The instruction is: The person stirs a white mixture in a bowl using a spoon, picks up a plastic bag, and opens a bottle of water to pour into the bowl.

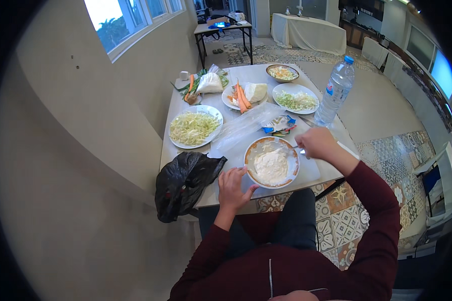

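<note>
A white bowl (249, 173) with an orange-brown patterned rim stands near the table's front edge. Inside it lies a thick, creamy white mixture (271, 165). My left hand (232, 188) holds the bowl at its left and near side, thumb and fingers spread against the rim. At the right rim, my right hand (316, 144) is closed around a shiny metal piece of cutlery (302, 151); its end is hidden, so spoon or fork cannot be told apart. Just beyond the bowl are a blue-and-white packet (279, 124) and a clear plastic bag (243, 125).
A plate of shredded cabbage (193, 127) and a black plastic bag (183, 183) are on the left. Farther back are carrots (242, 98), a cabbage piece (256, 92), another plate of shreds (296, 101) and a small bowl (282, 73). A tall water bottle (334, 93) stands right.
</note>
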Available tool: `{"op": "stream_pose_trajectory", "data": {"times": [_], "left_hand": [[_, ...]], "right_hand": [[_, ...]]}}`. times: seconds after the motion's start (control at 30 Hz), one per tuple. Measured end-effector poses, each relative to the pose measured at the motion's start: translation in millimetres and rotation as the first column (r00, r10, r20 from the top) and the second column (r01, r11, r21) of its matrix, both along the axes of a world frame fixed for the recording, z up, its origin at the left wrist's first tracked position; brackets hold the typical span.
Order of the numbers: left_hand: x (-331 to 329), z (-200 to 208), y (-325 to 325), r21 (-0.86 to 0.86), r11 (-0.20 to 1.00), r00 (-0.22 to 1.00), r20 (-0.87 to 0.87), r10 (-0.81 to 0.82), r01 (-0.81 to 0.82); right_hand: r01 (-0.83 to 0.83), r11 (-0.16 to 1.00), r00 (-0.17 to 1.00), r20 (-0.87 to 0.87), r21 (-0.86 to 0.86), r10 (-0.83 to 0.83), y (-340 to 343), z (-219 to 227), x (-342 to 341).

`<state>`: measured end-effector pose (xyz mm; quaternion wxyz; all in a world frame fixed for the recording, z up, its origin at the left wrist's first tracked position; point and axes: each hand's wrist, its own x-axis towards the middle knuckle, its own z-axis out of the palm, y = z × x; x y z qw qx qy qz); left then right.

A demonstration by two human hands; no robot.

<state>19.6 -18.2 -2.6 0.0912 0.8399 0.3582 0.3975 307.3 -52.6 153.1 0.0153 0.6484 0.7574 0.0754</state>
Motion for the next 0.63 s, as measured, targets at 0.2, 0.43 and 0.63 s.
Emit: {"op": "stream_pose_trajectory", "data": {"times": [0.2,0.43,0.63], "left_hand": [[-1,-1,2,0.028,1.0,1.0,0.008,-0.005,0.005],[2,-3,2,0.016,1.0,1.0,0.027,-0.012,0.012],[1,-2,2,-0.03,0.999,1.0,0.017,-0.02,0.02]], "right_hand": [[0.168,0.97,0.979,-0.089,-0.178,-0.186,-51,10,-43],[0.325,0.945,0.834,-0.484,0.038,-0.267,-44,-14,-45],[0.371,0.925,0.846,-0.381,-0.085,-0.374,-49,-45,-38]]}}
